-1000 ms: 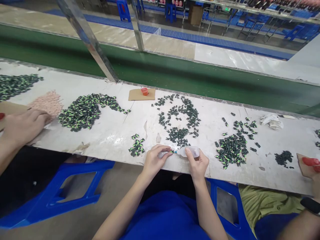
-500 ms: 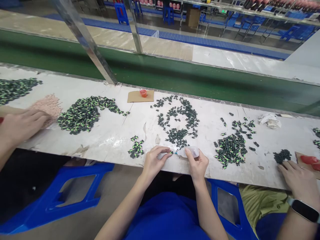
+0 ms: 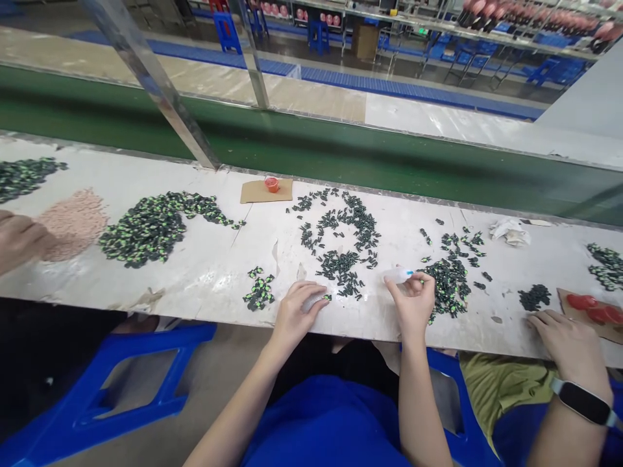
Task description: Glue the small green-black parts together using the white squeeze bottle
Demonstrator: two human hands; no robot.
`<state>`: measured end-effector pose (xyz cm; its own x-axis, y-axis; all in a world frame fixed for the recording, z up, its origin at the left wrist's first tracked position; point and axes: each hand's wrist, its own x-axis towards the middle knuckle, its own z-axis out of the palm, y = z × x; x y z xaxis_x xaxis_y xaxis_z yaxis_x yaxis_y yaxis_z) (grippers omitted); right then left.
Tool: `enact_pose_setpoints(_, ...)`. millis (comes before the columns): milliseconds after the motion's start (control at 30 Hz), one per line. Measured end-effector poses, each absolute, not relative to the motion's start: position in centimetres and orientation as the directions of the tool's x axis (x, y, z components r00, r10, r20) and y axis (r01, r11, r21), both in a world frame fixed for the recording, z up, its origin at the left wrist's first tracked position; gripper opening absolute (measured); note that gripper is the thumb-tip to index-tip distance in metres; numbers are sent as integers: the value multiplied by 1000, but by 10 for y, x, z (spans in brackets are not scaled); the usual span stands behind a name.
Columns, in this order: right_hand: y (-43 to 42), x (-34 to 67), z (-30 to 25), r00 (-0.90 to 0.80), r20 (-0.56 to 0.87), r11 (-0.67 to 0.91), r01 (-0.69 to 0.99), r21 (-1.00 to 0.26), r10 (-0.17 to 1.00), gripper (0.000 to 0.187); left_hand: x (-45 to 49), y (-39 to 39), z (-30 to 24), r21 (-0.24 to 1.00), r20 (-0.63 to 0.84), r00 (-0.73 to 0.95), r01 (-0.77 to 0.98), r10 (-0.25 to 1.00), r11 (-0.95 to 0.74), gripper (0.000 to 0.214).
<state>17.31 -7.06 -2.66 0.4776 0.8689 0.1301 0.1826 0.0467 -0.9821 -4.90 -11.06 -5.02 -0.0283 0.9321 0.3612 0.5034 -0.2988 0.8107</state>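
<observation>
My left hand [image 3: 298,310] rests at the near edge of the white worktable [image 3: 209,259], fingers pinched on a small dark-and-green piece [image 3: 327,298]. My right hand [image 3: 413,299] holds a small clear squeeze bottle with a blue tip [image 3: 400,275], lifted beside a pile of dark green-marked pieces [image 3: 450,279]. A loose ring of dark pieces [image 3: 343,233] lies just beyond both hands. A small cluster of green-marked pieces [image 3: 257,290] sits left of my left hand.
A large green-marked pile [image 3: 146,224] and a pink pile [image 3: 73,220] lie left, by another person's hand [image 3: 19,240]. A red cup on cardboard [image 3: 271,185] stands at the back. A co-worker's hand with a watch [image 3: 569,344] is on the right. A green conveyor belt [image 3: 341,152] runs behind.
My right hand has drawn the bottle away from the piece and moved right toward the dark pile. My left hand still pinches the piece. The view has shifted slightly right.
</observation>
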Motion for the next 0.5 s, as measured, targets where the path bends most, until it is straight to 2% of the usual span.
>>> enact_pose_setpoints(67,-68,174,-29,464,121,-27,300,-954,877,49,-50,-110,-52,773,402,-2,537,916,-338,14)
enact_pose_setpoints(133,-70,173,-31,450,161,-38,403,-915,879,55,-50,-109,-54,740,423,21,568,906,-359,12)
enact_pose_setpoints(200,-77,169,-30,453,288,12,521,-854,844,63,-50,-109,-55,719,435,36,587,900,-372,11)
enact_pose_setpoints(267,-88,165,-29,412,481,107,663,-741,774,58,-49,-109,-56,713,441,45,588,897,-380,11)
enact_pose_setpoints(333,-99,161,-27,235,621,258,759,-597,748,33,-49,-109,-55,724,436,54,572,898,-386,12)
enact_pose_setpoints(400,-106,158,-27,-22,633,423,762,-490,774,13,-49,-109,-54,743,423,69,545,904,-389,15)
enact_pose_setpoints(500,-106,157,-30,-296,506,527,746,-407,810,27,-50,-111,-47,756,414,90,520,906,-397,18)
